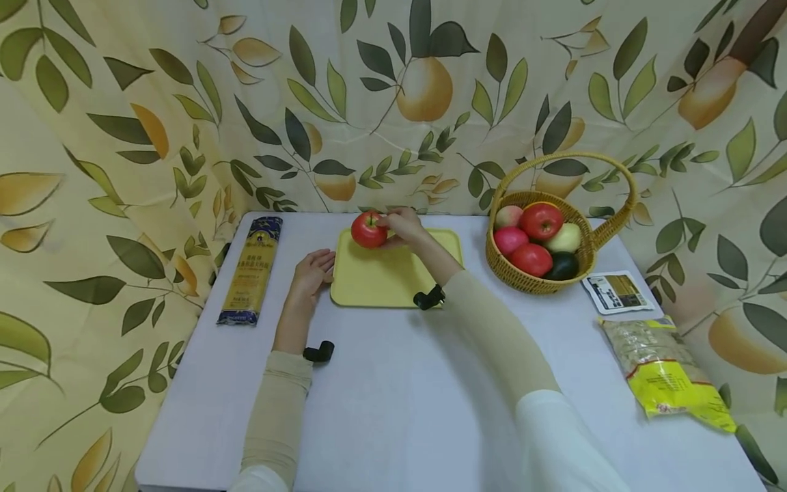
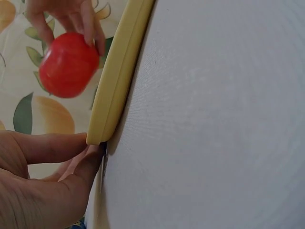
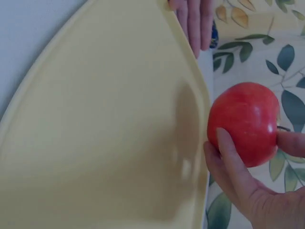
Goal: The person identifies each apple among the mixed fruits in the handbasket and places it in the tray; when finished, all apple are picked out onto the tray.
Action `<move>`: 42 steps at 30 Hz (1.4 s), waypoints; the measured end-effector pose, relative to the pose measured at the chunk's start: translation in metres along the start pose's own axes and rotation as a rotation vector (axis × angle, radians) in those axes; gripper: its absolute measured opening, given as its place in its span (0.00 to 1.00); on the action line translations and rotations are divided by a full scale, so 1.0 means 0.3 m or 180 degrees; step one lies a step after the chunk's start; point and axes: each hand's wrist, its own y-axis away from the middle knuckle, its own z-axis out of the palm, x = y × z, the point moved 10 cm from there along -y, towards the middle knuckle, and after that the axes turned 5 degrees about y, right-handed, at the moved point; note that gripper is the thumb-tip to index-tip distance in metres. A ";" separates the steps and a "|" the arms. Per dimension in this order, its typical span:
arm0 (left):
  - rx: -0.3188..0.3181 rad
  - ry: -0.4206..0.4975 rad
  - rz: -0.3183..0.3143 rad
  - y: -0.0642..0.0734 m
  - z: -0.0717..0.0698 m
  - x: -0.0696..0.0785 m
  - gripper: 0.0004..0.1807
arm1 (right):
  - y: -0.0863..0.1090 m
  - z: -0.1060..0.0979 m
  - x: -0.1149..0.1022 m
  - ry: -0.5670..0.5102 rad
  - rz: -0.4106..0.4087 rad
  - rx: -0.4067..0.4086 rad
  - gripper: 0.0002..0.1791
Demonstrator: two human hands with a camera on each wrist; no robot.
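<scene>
A red apple (image 1: 367, 230) with a short stem is held in my right hand (image 1: 402, 227), above the far left part of a yellow tray (image 1: 393, 273). In the right wrist view, fingers and thumb grip the apple (image 3: 245, 124) from opposite sides, with the thumb near the stem. My left hand (image 1: 312, 273) is at the tray's left edge. In the left wrist view, the left thumb (image 2: 57, 147) lies against the rim of the tray (image 2: 116, 76) and the fingers reach under it, pinching the edge.
A wicker basket (image 1: 541, 283) of fruit and vegetables stands right of the tray. Beyond it lie a small white packet (image 1: 617, 292) and a yellow-and-clear bag (image 1: 667, 369). A blue-and-gold pasta packet (image 1: 249, 273) lies at left. Patterned cloth (image 1: 381, 157) hangs behind the white table (image 1: 381, 410).
</scene>
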 end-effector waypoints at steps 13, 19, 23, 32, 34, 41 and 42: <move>0.0031 -0.0045 0.0017 0.005 -0.013 -0.005 0.47 | -0.027 0.060 0.055 0.0342 0.0120 0.0237 0.30; -0.0004 -0.0001 0.0036 -0.003 0.002 0.001 0.46 | -0.021 0.042 0.048 0.0518 0.0114 0.0304 0.25; -0.0005 0.0042 0.0031 -0.007 0.006 0.002 0.47 | -0.023 0.036 0.060 0.0660 0.0201 0.0284 0.24; 0.0039 0.0033 0.0059 -0.006 0.001 0.007 0.48 | -0.027 0.056 0.076 0.0728 0.0181 0.0089 0.27; 0.0024 0.0029 0.0056 -0.006 0.005 0.007 0.48 | -0.025 0.054 0.080 0.0687 0.0207 0.0095 0.29; 0.0010 0.0051 0.0047 -0.006 0.007 0.005 0.48 | -0.017 0.048 0.086 0.0637 0.0276 0.0121 0.31; 0.0012 0.0058 0.0042 -0.006 0.006 0.006 0.48 | -0.015 0.047 0.086 0.0649 0.0281 0.0116 0.32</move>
